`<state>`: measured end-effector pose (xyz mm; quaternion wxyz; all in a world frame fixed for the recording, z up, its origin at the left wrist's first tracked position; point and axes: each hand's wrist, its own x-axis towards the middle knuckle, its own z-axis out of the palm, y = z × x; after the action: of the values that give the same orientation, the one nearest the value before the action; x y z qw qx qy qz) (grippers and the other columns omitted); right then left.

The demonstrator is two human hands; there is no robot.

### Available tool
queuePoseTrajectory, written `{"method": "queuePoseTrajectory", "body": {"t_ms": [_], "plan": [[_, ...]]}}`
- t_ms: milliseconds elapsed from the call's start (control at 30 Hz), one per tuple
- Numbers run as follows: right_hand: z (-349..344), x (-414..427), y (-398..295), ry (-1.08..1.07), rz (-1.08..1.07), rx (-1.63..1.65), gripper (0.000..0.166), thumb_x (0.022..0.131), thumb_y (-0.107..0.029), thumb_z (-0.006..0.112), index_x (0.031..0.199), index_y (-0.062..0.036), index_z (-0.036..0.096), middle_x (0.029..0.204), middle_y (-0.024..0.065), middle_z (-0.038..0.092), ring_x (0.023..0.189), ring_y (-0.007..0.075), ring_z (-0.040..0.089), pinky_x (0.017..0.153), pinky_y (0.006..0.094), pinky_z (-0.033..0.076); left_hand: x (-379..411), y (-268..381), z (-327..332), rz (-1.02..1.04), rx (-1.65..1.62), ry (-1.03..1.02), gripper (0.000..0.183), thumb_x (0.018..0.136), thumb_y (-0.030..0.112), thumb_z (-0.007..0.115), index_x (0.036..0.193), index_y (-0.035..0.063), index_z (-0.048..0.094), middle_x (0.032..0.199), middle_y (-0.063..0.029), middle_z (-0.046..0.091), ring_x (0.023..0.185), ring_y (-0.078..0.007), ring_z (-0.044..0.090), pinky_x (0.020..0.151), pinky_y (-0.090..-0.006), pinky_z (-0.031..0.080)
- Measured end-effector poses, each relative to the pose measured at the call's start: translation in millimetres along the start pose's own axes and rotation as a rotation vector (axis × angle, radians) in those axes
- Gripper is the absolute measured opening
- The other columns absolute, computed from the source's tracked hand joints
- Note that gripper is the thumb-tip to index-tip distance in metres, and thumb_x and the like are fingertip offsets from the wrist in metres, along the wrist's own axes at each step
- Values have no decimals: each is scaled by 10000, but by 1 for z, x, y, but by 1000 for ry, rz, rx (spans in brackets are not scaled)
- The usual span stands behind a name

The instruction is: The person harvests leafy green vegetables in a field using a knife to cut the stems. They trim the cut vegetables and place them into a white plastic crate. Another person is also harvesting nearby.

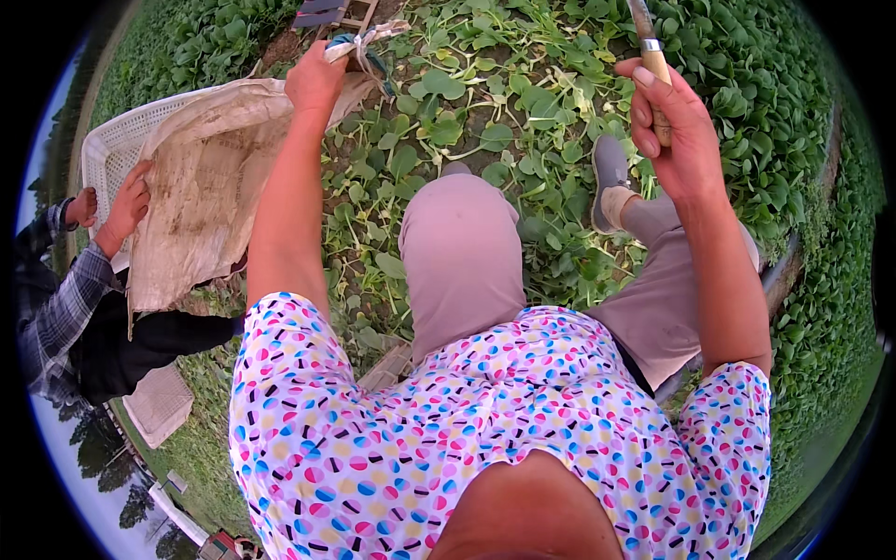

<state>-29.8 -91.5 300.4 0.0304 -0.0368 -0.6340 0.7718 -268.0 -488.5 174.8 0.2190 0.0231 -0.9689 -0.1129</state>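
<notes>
My left hand (315, 80) grips the corner of a stained, pale woven cloth (203, 168), beside a knotted strip of fabric (364, 45). The cloth hangs over the near side of a white perforated plastic crate (115, 143). Another person's hand (129, 203) touches the cloth's left edge. In my right hand (675, 129) is a knife (656, 77) with a wooden handle and a metal collar. Its blade points away from me, and the tip is cut off by the top of the view. Below both hands, loose leafy greens (448, 105) lie on the soil.
Dense leafy plants (749, 105) stand at the right, with more plants (203, 42) at the far left. A person in a plaid sleeve (73, 280) is close on my left. Wooden slats (388, 367) show beneath me. Another crate (159, 406) lies behind on the left.
</notes>
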Motion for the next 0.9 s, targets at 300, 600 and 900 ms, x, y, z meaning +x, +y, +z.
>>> {"method": "queuePoseTrajectory", "body": {"t_ms": [300,600,900], "plan": [[-3,47,46,38,10,-58,217,935,-240,670,1026,-52,609,659,-38,467,464,56,386,429,222,285,41,42,-40,321,-384,154,392,814,409,723,1136,185,701,931,-117,721,833,-309,698,739,-385,535],[-24,36,52,164,3,-17,205,914,-222,687,853,-86,545,650,-20,491,450,70,400,404,243,275,99,153,-89,342,-470,132,286,768,324,761,929,88,736,794,-124,705,785,-283,679,716,-396,510],[8,4,13,158,28,193,271,930,-258,664,1078,-32,640,673,-13,500,491,76,426,439,225,309,73,109,101,205,84,130,518,890,352,647,1387,269,526,1423,-32,516,1336,-263,444,1120,-487,247]]}}
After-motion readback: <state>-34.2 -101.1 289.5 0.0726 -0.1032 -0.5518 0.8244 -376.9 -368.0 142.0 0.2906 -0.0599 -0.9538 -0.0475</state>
